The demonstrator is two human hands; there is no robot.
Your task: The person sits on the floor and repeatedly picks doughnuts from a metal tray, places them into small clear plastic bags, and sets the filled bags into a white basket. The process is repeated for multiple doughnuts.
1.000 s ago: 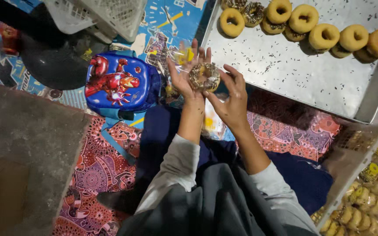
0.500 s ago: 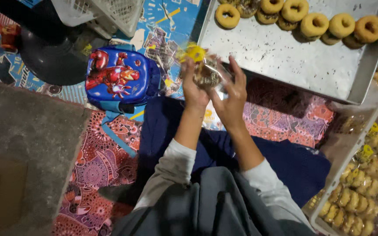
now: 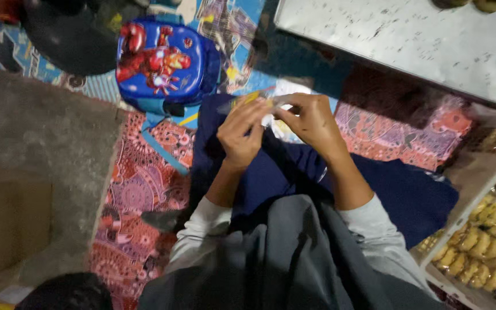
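From the head camera, looking straight down, both hands meet over the lap, above a dark blue cloth (image 3: 294, 172) spread across the legs. The left hand (image 3: 242, 132) is curled, its fingers (image 3: 254, 112) bent inward and pinched on a small clear plastic packet with a yellow patch (image 3: 254, 99); the packet sticks out to the left past the fingertips and runs across to the other hand. The right hand (image 3: 311, 120) closes on the same packet from the other side, thumb and forefinger pressed together at its end, so the packet sits between the two sets of fingers, held up off the cloth. It is blurred, and what lies inside it I cannot tell. Both wrists come out of pale grey sleeves (image 3: 202, 229), and a dark grey garment (image 3: 282, 258) fills the bottom of the view. Just beyond the hands, up and to the left, a blue child's backpack with a red and gold cartoon figure (image 3: 165, 63) lies on a patterned mat of red, pink and blue (image 3: 139, 195). At the top right stands a large metal tray (image 3: 409, 40), its bare surface speckled with crumbs, well apart from the hands. At the lower right a white crate (image 3: 466, 218) holds rows of golden ring pastries in clear wrapping (image 3: 489, 247). To the left is a plain grey-brown slab of floor (image 3: 35, 172).
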